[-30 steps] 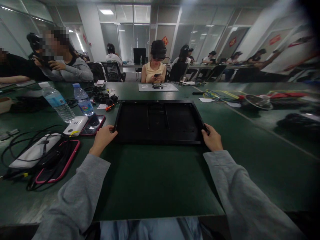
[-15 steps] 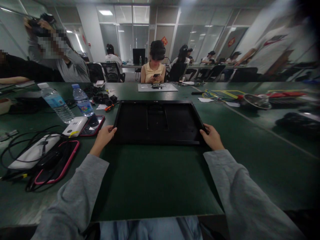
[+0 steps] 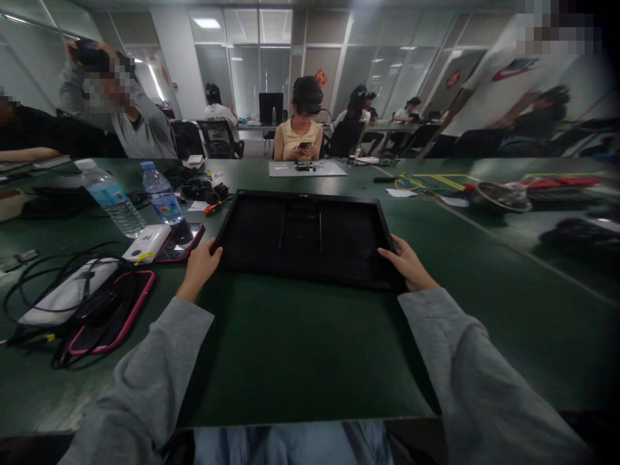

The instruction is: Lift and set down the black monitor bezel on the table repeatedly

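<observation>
A flat black monitor [image 3: 305, 236] lies back side up on the green table [image 3: 300, 349] in front of me. My left hand [image 3: 201, 265] grips its near left corner, fingers curled round the edge. My right hand [image 3: 407, 263] grips its near right corner the same way. The panel sits slightly turned, its right near corner closer to me. Both arms wear grey sleeves.
To the left lie two water bottles [image 3: 112, 199], a white power bank [image 3: 146, 243], a red-cased phone [image 3: 181, 241], a pink-edged phone [image 3: 113, 310] and tangled cables [image 3: 43, 284]. A person in yellow [image 3: 298, 139] sits across the table. Cables and a bowl [image 3: 498, 196] lie at the right.
The monitor has turned a little, its right side lower in view and its far left corner shifted left. Both hands kept their grip. A person in white walked in at the right.
</observation>
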Action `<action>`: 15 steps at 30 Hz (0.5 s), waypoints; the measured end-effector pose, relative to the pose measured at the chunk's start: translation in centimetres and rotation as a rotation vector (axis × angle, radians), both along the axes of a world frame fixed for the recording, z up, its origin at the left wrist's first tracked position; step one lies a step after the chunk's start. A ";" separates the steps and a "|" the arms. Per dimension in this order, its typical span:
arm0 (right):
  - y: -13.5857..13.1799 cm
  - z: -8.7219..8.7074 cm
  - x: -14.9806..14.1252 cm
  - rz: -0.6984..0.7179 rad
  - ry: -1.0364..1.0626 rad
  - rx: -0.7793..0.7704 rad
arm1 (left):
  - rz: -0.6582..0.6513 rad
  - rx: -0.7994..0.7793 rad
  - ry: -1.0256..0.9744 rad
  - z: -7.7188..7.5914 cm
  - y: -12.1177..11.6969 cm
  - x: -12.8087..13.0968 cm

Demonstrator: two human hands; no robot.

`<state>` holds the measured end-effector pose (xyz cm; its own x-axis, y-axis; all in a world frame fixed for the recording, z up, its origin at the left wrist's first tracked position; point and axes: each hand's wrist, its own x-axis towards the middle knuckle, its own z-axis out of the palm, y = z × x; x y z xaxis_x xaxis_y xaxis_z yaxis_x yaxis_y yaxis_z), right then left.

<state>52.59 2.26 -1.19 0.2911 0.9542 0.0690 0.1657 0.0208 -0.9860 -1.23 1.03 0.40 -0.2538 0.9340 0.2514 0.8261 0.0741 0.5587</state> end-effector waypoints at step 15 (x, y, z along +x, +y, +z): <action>-0.1 0.3 0.0 -0.127 0.155 0.143 | -0.046 0.029 -0.061 -0.5 0.4 -0.3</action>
<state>52.59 2.12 -0.87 0.4257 0.8931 0.1459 0.0227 0.1506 -0.9883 -1.52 1.44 -0.15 -0.2267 0.9376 0.2637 0.7924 0.0201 0.6096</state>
